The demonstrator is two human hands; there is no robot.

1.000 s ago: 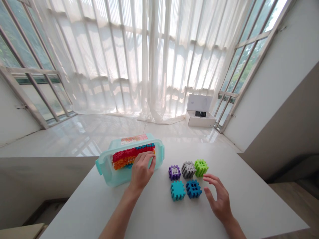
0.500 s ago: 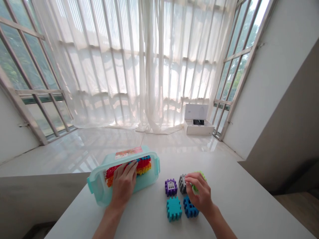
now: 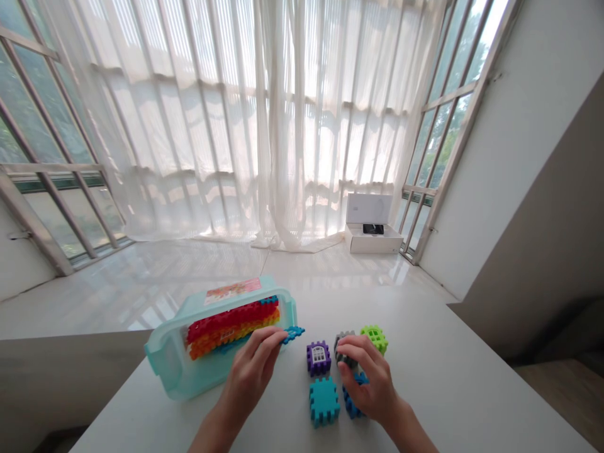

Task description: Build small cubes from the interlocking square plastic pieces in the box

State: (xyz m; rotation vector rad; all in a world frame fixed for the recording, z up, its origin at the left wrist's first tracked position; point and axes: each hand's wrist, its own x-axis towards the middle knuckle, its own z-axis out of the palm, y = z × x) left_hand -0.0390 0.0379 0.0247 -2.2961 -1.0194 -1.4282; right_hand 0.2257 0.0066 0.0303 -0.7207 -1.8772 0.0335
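Observation:
My left hand (image 3: 252, 365) pinches a thin blue toothed piece (image 3: 293, 334) just right of the tilted mint-green bin (image 3: 177, 384). Rows of red, orange and yellow pieces (image 3: 233, 326) lie inside that bin. My right hand (image 3: 370, 377) curls its fingers at the grey block (image 3: 346, 343), covering part of it; whether it grips the block I cannot tell. Nearby stand a purple block (image 3: 319, 358) with a white window, a turquoise block (image 3: 324, 401), a blue block (image 3: 352, 402) partly under my right hand, and a lime-green block (image 3: 375, 338).
An open white box (image 3: 374, 242) with a dark phone-like object (image 3: 373, 229) in it stands at the back right. Behind the white surface hang sheer white curtains (image 3: 226, 157), with barred windows on both sides.
My left hand has come out of the bin to the right, now with a blue piece in its fingers. My right hand has shifted slightly left and down, uncovering more of the lime-green block.

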